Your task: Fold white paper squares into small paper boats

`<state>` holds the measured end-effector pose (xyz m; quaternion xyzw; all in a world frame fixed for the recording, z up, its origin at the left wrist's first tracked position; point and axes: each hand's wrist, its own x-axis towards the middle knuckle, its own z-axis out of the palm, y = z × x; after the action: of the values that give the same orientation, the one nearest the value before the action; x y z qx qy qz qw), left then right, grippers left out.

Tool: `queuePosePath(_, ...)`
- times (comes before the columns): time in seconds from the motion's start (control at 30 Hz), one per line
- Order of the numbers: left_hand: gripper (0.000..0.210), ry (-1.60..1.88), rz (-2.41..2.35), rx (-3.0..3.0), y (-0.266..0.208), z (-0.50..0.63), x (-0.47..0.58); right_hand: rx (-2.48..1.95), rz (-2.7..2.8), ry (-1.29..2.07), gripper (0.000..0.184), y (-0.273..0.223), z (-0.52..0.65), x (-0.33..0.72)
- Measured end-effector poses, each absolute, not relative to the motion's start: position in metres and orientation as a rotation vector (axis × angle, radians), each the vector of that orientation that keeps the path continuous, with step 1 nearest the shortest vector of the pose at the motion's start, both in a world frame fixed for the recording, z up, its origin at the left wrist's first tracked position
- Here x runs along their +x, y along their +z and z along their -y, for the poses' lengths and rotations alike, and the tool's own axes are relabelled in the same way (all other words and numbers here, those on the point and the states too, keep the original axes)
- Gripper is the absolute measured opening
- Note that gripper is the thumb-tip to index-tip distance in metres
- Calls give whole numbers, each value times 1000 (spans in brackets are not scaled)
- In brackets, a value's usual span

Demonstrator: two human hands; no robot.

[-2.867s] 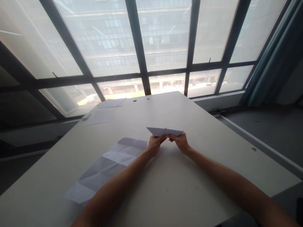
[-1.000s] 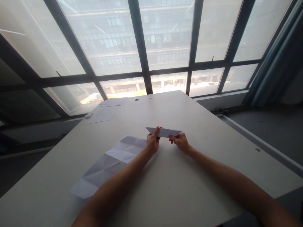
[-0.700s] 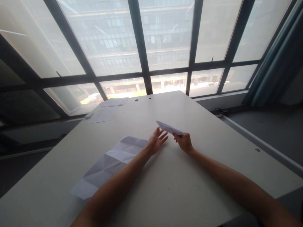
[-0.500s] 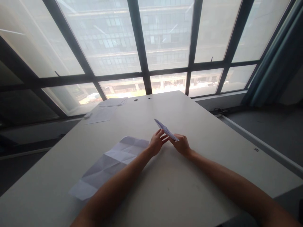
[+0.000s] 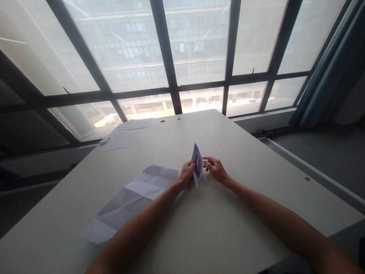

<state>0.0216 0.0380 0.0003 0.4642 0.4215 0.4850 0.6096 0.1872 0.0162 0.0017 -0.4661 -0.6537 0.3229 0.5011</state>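
A small folded piece of paper (image 5: 197,161) is held up above the white table, its layers standing slightly apart along one edge. My left hand (image 5: 187,171) grips it from the left side, thumb on the near face. Close to its right edge is my right hand (image 5: 215,168), fingers partly bent and apart; whether a fingertip touches the paper is hard to make out. Left of my left forearm lies a creased white sheet (image 5: 134,198), partly covered by that arm.
Several flat sheets of paper (image 5: 121,137) lie at the far left corner of the white table (image 5: 242,228). A small white object (image 5: 104,140) is beside them. Windows (image 5: 196,42) stand behind the table, with a curtain (image 5: 322,87) at the right.
The folded paper has turned from a slanted position to nearly upright. My right hand has let go of it and moved slightly right; my left hand now grips it.
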Motion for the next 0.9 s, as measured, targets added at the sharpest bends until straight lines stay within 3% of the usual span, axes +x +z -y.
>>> queuePosePath(0.2, 22, 1045, -976, 1286, 5, -30, 24, -1191, 1480, 767, 19, -3, -14, 176)
queuePosePath(0.37, 32, 998, -1010, 1241, 6, -30, 23, -1234, 1461, 803, 23, -10, -22, 186)
queuePosePath(0.63, 16, 1015, -938, 899, 4, -38, 25, -1255, 1508, 921, 24, -10, -32, 202)
queuePosePath(0.9, 13, 1024, -898, 810, 6, -43, 22, -1269, 1492, 933, 31, -2, -28, 202)
